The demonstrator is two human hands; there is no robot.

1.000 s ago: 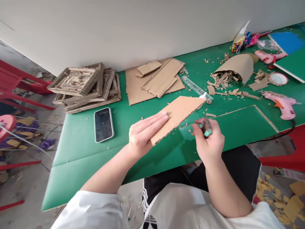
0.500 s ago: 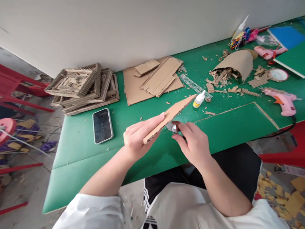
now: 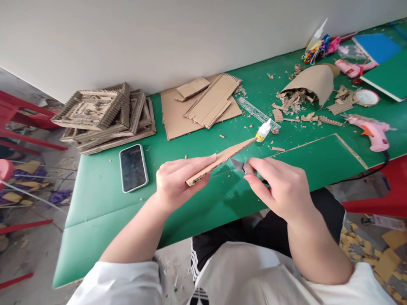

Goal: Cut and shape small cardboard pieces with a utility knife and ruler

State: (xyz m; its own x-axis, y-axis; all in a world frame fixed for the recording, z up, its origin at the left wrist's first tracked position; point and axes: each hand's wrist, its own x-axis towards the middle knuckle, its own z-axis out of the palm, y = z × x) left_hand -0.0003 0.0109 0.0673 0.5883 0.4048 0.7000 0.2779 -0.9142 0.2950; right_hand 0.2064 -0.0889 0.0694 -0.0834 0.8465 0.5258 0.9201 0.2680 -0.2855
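My left hand (image 3: 182, 180) is closed around the near end of a cardboard piece (image 3: 227, 156), thumb side up, holding it tilted above the green table. Its corrugated edge faces my right hand (image 3: 278, 184). In that hand's fingers is a utility knife (image 3: 244, 167), its handle mostly hidden by the grip. The pointed blade reaches toward the cardboard's lower edge; whether it touches, I cannot tell. Just beyond the cardboard's far end stands a small white glue bottle (image 3: 263, 130) with a yellow label.
A phone (image 3: 133, 168) lies left on the green table (image 3: 95, 228). Behind are stacked corrugated cardboard frames (image 3: 95, 112), flat cardboard sheets (image 3: 173, 116) and a clear ruler (image 3: 256, 111). To the right are cardboard scraps (image 3: 299, 101), a tape roll (image 3: 366, 98) and a pink glue gun (image 3: 373, 131).
My right hand has moved right and turned, so more of the knife blade shows. The cardboard has dipped lower and tilted flatter in my left hand.
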